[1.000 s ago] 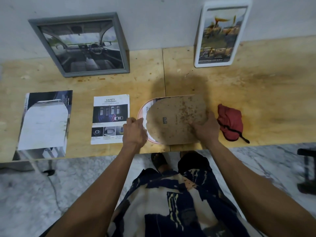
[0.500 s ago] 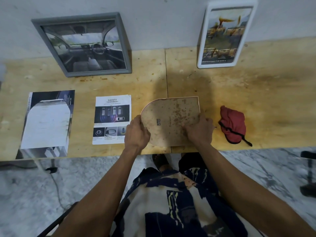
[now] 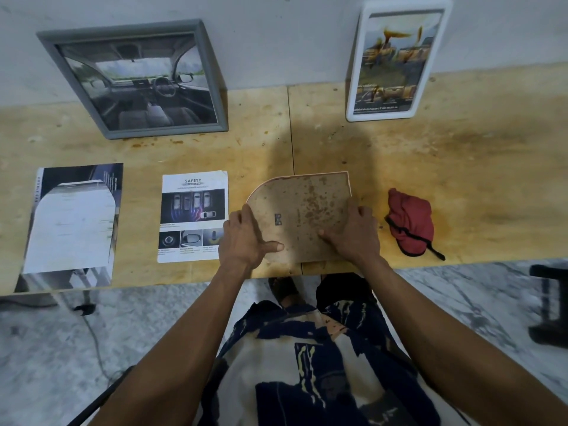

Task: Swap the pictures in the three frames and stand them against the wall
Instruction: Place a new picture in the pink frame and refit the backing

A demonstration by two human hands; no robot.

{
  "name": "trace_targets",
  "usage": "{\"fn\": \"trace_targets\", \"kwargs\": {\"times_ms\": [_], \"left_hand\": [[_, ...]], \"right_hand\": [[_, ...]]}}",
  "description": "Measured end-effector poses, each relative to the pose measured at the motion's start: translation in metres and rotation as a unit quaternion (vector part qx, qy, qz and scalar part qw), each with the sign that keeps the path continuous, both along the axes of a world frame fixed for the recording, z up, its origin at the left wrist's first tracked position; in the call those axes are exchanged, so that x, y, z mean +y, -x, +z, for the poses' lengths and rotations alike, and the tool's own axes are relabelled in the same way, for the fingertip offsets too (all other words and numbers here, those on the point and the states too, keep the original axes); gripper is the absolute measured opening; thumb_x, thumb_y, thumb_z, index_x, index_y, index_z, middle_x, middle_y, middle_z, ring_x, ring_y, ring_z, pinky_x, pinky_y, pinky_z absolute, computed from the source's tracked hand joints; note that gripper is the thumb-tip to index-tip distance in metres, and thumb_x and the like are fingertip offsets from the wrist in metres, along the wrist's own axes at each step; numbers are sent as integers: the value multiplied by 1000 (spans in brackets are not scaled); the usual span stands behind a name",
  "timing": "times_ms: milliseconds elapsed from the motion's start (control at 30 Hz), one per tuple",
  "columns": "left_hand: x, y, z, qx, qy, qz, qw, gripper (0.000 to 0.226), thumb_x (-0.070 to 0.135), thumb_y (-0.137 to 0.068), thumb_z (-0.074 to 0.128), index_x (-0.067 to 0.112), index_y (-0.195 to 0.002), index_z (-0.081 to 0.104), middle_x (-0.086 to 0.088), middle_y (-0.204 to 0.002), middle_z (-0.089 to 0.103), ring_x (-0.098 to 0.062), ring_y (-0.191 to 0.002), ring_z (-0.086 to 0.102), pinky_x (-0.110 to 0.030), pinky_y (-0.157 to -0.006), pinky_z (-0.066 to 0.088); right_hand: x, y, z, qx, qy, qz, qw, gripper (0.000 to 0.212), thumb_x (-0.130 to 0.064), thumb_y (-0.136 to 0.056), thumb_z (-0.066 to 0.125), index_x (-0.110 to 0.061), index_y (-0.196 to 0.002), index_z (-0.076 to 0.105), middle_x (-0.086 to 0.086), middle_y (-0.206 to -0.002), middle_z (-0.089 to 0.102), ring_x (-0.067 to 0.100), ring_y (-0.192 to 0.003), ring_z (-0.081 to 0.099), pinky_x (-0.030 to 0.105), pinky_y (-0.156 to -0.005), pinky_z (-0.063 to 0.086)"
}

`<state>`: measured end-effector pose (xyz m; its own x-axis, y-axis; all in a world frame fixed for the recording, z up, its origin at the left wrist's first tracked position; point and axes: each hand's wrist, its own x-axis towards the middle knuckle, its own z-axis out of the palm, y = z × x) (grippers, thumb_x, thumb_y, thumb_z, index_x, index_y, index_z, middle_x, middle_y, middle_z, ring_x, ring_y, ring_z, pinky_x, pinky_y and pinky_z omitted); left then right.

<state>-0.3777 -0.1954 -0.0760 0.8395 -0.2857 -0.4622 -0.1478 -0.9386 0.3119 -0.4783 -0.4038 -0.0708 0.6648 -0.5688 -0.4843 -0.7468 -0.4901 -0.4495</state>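
From the head view, the arched frame lies face down on the wooden table, its stained brown backing up, close to the table's near edge. The left hand grips its rounded left side, thumb laid flat on the backing; the right hand presses its lower right corner with fingers spread on the board. Both hands are in contact with the frame, neither one closed round it fully.

Behind the arched frame the table is bare up to the wall, with a seam between the two boards running back from it. To its right a crumpled red cloth lies just beside it, and beyond that the wood is open. To its left, almost touching the left hand, lies a leaflet headed "SAFETY", with car pictures below; the smaller print is too fine to read. Further left of the frame lies a dark brochure with vertical lettering too blurred to read.

Far behind and left of the arched frame a grey frame with a car-interior picture leans on the wall; behind and right leans a white frame holding a yellow-toned picture with unreadable captions.

Against half a second ago, the backing sits squarely within the frame's pink rim, and the right hand has slid lower toward the corner.
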Motion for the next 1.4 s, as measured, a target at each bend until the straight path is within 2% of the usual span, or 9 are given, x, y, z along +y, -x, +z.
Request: {"fn": "trace_targets", "kwargs": {"times_ms": [333,467,533,667,900,1000,1200,1400], "left_hand": [[2,0,-4,-15,48,15,999,98,59,-53,89,13,-125,41,-11,-122,49,-31,-111,50,-45,-81,49],[2,-3,-2,5,84,30,996,114,52,-49,94,8,-136,36,-16,-127,47,-33,-116,47,-48,-88,48],[2,-9,-1,30,99,39,994,117,45,-42,99,6,-134,38,-16,-126,46,-33,-117,47,-50,-91,48],[2,-15,-1,50,97,54,993,111,40,-37,101,3,-125,45,-12,-122,46,-30,-112,51,-47,-87,50],[2,-14,-3,44,115,73,990,107,39,-40,100,4,-125,46,-10,-122,46,-28,-110,52,-42,-83,48],[2,-14,-2,44,118,68,990,109,41,-41,99,4,-128,45,-11,-123,47,-28,-111,51,-44,-87,49],[5,-20,-1,67,121,60,989,113,29,-38,102,5,-132,45,-8,-124,45,-23,-111,48,-32,-82,42],[4,-18,-1,68,126,86,986,114,28,-40,102,5,-134,43,-9,-128,45,-25,-113,49,-37,-84,46]], "right_hand": [[-5,-1,-4,14,41,44,998,94,-59,-74,76,-22,-146,28,13,-145,33,38,-127,41,50,-89,47],[-7,-1,-6,9,39,49,998,94,-60,-72,76,-21,-144,30,13,-143,34,37,-126,44,50,-88,47],[-8,-1,-7,6,39,49,998,94,-61,-71,76,-21,-143,31,13,-142,35,37,-126,45,50,-88,48],[-8,0,-11,-1,46,51,998,94,-63,-70,76,-22,-142,30,12,-140,36,36,-122,48,49,-85,50],[-8,1,-15,2,42,49,998,95,-64,-72,74,-22,-144,28,13,-144,33,37,-124,48,49,-86,49],[-9,1,-14,-7,44,52,998,94,-62,-72,74,-20,-144,29,12,-141,34,37,-121,50,47,-83,49],[-10,0,-11,-13,32,46,998,93,-56,-72,77,-17,-143,30,11,-137,37,37,-116,53,45,-82,49],[-10,0,-12,8,36,57,998,90,-59,-75,73,-24,-144,27,13,-138,36,37,-119,51,45,-83,49]]}}
